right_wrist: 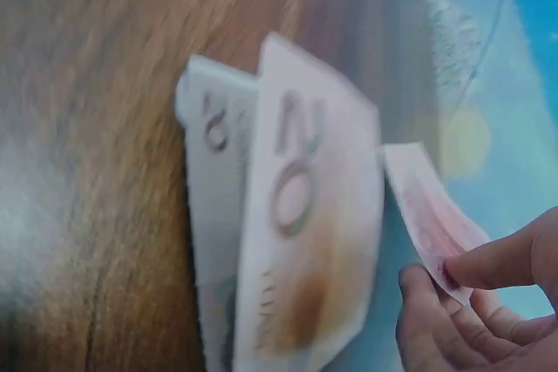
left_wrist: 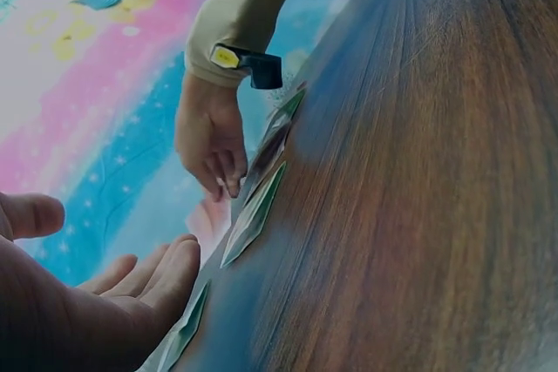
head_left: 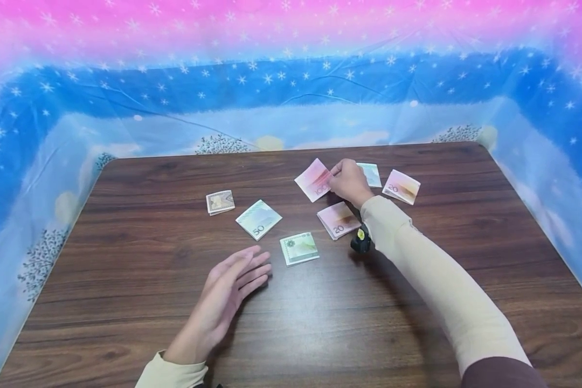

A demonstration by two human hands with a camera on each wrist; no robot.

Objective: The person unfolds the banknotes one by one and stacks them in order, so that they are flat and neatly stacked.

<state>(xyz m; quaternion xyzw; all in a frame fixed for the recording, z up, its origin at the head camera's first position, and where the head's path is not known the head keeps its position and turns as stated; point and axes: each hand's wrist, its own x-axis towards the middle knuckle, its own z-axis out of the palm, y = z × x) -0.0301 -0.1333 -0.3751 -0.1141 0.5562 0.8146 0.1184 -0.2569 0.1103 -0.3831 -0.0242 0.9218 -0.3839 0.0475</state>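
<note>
Banknote [head_left: 312,179] marked 100 is pinched between thumb and fingers of the right hand [head_left: 351,183]; the left hand [head_left: 233,283], fingers extended, is near a 50 note [head_left: 258,219].

Pink 100 banknote [head_left: 312,180], aslant, one edge in the right hand [head_left: 350,182]

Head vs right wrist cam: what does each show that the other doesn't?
Head only: the left hand and the far-right 20 note.
Right wrist only: a second, blurred number on a layer beneath the upper face of the near 20 note.
Both: the right hand pinching the pink 100 note, the near 20 note, wooden table, backdrop cloth.
</note>
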